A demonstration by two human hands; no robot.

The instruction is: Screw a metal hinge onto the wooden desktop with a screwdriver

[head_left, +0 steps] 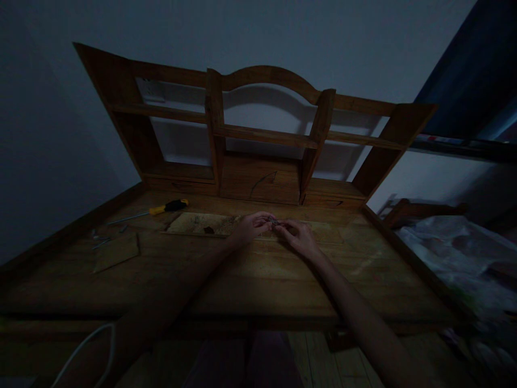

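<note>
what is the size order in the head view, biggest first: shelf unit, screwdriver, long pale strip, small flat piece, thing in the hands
1. Shelf unit
2. Long pale strip, partly covered
3. Screwdriver and small flat piece: unranked; the first is longer, the second broader
4. Small held object

Desk (375,264) open right of hands (299,236); hutch (260,168) blocks behind, screwdriver (158,209) left

Head-worn view, facing forward and down, near the wooden desk (266,285)
</note>
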